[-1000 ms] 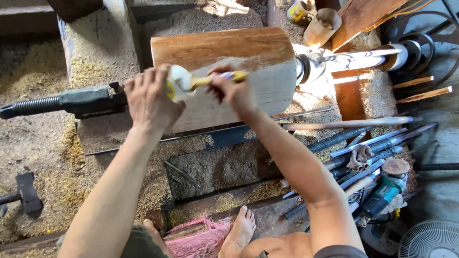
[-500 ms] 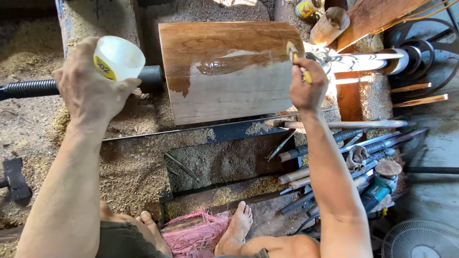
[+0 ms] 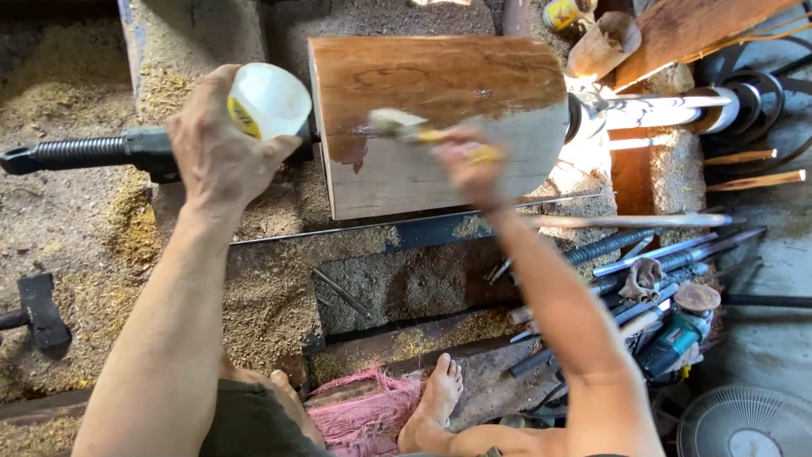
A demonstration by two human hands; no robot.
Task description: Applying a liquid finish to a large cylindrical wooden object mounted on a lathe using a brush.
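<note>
Nearest the camera, a bare foot (image 3: 433, 398) rests on a plank beside a frayed pink cloth (image 3: 364, 415), and the ground around it lies thick with sawdust (image 3: 271, 296). To the right, a cluster of long metal turning tools (image 3: 643, 254) lies in a heap with a teal power tool (image 3: 672, 340) and the edge of a fan grille (image 3: 744, 423) at the corner. Farther up, the left hand (image 3: 216, 152) holds a small white plastic cup (image 3: 269, 100), its fingers wrapped closed around the cup's side, just left of the workpiece and above the dark threaded tailstock shaft (image 3: 85, 154). The right hand (image 3: 472, 165) is blurred but its fingers are curled shut on the yellow handle of a paintbrush (image 3: 406, 127), whose bristles touch the face of the large wooden block (image 3: 440, 118). That block sits mounted horizontally on the lathe, its upper part dark and glossy with wet finish, its lower part pale and dry. Beyond it, at the right, the lathe's bright spindle (image 3: 651, 110) runs toward black pulleys (image 3: 744, 101), with a board (image 3: 685, 34) leaning above.
</note>
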